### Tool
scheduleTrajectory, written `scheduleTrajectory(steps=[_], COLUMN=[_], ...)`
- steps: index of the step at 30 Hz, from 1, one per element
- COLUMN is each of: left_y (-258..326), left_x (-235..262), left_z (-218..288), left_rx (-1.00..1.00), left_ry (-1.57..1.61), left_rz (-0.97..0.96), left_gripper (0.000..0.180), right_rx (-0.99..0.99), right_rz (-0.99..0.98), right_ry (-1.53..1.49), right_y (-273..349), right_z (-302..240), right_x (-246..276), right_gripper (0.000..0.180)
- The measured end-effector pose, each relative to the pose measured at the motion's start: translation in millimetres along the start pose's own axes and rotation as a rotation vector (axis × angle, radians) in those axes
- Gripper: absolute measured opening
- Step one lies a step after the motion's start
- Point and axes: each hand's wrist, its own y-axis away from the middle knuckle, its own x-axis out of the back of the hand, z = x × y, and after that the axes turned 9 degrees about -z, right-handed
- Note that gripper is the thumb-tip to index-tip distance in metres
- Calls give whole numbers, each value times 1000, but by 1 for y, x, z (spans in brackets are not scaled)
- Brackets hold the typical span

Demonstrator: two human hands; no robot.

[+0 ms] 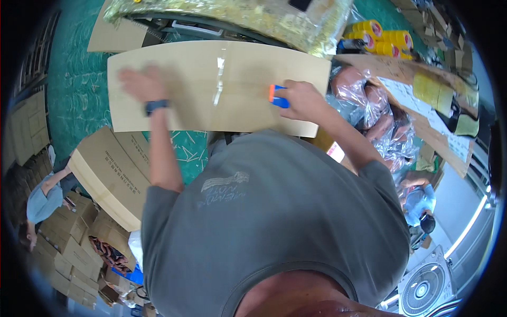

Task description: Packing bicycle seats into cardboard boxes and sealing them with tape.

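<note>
Across the space before me lies a long brown cardboard box [185, 100], with a strip of clear tape [219, 76] running over its middle. My left hand [143, 84] is over the box's left part, smeared by motion, its fingers looking stretched out and nothing visible in them. A dark band [156, 106] circles that wrist. At the box's right part, my right hand [304, 100] is closed around a small blue and orange hand tool [280, 96]. Its exact kind is hidden by my fingers.
Beyond the box stands a table covered in yellowish plastic film [253, 21]. Yellow tape rolls [388, 39] and clear-wrapped brown goods [369, 105] sit at right. Another large carton [113, 169] leans at left, near a person [45, 201]. A second person [420, 203] is at right.
</note>
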Motion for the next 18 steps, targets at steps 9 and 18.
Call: scheduleTrajectory(steps=[9, 18], left_y=[175, 160], left_x=[-3, 2], left_z=[198, 215], left_rx=[-326, -358], left_ry=[-17, 52], left_rz=[-367, -404], left_gripper=[104, 100], right_rx=[-91, -153], right_rz=[-55, -129], right_ry=[18, -176], right_y=[197, 61], right_z=[171, 241], right_x=[-9, -158], right_gripper=[44, 44])
